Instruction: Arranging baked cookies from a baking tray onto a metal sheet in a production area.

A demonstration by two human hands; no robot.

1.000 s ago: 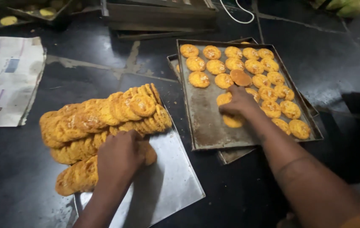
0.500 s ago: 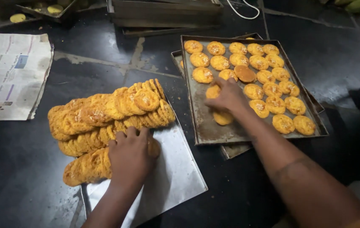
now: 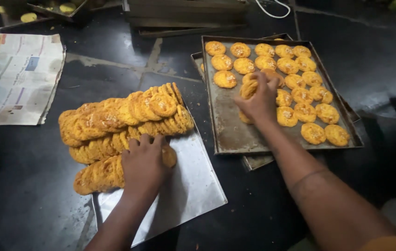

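1. Since half a second ago, your right hand (image 3: pixel 257 100) has lifted from the tray floor and now closes around a small stack of cookies (image 3: pixel 249 88) above the baking tray (image 3: pixel 228 132).
2. Your left hand (image 3: pixel 144 162) lies flat, fingers spread, holding nothing, pressing the lowest row of stacked cookies (image 3: pixel 98 174) on the steel sheet (image 3: pixel 193 190).
3. More rows (image 3: pixel 123 116) lean just behind it.

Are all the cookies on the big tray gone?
No, many round orange cookies lie flat on the baking tray, mostly on its far and right side, where the right hand gathers some.
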